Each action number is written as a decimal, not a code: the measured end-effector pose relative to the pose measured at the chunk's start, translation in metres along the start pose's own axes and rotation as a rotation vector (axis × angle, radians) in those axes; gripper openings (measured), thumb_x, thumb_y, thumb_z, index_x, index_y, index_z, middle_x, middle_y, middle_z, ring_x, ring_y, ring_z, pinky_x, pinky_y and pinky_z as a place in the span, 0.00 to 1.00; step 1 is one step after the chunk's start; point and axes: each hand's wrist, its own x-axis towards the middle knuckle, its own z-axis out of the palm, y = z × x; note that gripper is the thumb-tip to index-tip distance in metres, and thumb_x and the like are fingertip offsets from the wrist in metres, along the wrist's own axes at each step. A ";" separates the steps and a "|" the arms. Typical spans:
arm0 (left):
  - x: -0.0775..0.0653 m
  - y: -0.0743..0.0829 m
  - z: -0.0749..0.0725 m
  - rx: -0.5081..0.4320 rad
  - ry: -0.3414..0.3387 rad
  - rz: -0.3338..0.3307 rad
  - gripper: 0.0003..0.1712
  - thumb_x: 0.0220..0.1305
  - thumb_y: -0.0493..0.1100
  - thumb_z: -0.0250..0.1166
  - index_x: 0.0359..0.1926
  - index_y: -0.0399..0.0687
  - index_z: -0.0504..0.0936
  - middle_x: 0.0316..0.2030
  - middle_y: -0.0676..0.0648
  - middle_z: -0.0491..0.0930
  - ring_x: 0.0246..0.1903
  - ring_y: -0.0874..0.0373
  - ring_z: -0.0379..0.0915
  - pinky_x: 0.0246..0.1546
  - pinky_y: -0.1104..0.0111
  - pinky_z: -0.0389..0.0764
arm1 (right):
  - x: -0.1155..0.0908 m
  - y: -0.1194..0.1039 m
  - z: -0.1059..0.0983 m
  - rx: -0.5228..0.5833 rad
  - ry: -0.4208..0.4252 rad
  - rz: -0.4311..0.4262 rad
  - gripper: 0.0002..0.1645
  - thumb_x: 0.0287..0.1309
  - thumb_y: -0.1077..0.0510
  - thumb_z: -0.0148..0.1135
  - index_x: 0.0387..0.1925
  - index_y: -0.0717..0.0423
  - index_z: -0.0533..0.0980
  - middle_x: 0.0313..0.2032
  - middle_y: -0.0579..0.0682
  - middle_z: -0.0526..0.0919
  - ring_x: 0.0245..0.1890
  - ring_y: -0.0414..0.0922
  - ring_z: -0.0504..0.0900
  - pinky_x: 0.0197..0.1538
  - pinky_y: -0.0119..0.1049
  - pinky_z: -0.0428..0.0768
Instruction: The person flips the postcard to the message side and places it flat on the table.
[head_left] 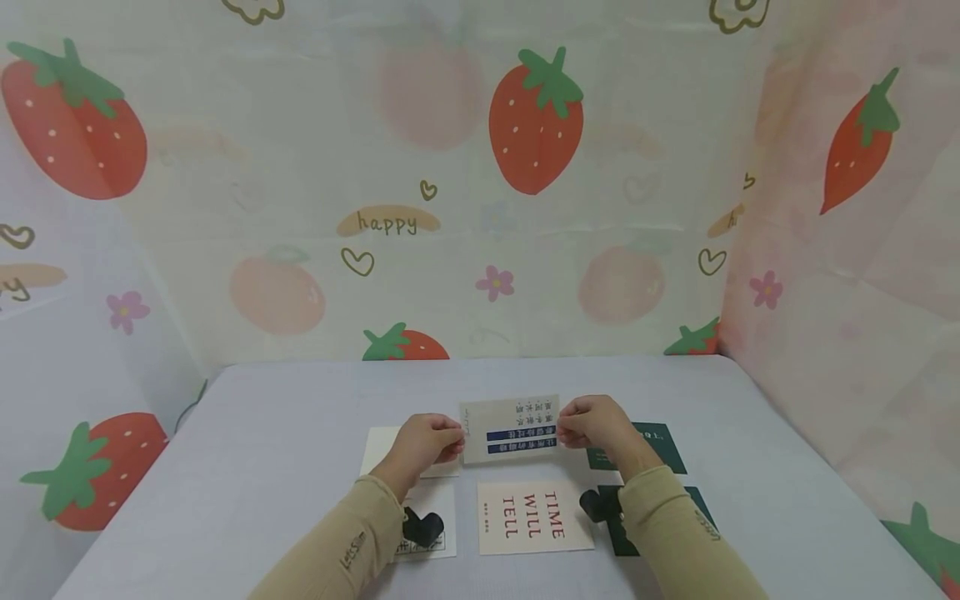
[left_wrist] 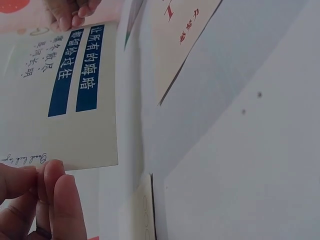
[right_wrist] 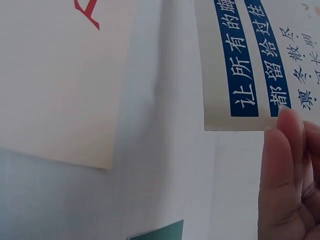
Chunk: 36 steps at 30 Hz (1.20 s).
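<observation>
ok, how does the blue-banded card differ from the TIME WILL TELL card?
Pose: the blue-banded card is held up between the left hand and right hand; the TIME WILL TELL card lies flat on the table.
Print: the blue-banded card has dark blue blocks; the TIME WILL TELL card has red lettering.
Shared: pale, rectangular.

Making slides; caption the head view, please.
Left hand and right hand pinch a card; more cards lie on the table.
</observation>
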 end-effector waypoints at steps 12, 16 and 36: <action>-0.001 0.000 0.000 -0.036 0.012 -0.011 0.14 0.64 0.42 0.53 0.34 0.36 0.81 0.27 0.47 0.80 0.25 0.63 0.76 0.30 0.71 0.80 | 0.000 0.000 0.001 0.058 -0.026 -0.010 0.04 0.55 0.64 0.59 0.31 0.62 0.78 0.26 0.53 0.82 0.26 0.44 0.82 0.32 0.36 0.82; -0.001 -0.001 0.000 -0.046 0.014 -0.007 0.14 0.64 0.41 0.54 0.35 0.35 0.81 0.28 0.46 0.81 0.25 0.63 0.76 0.30 0.71 0.80 | 0.000 0.001 0.001 0.063 -0.033 -0.003 0.03 0.55 0.65 0.59 0.31 0.62 0.78 0.26 0.53 0.82 0.26 0.44 0.82 0.33 0.36 0.82; -0.003 0.000 -0.001 -0.082 0.000 0.009 0.12 0.62 0.38 0.55 0.37 0.32 0.80 0.32 0.40 0.81 0.27 0.60 0.78 0.32 0.69 0.81 | 0.001 0.003 0.000 0.066 -0.066 -0.031 0.02 0.55 0.66 0.60 0.30 0.62 0.77 0.28 0.54 0.82 0.28 0.45 0.82 0.34 0.37 0.82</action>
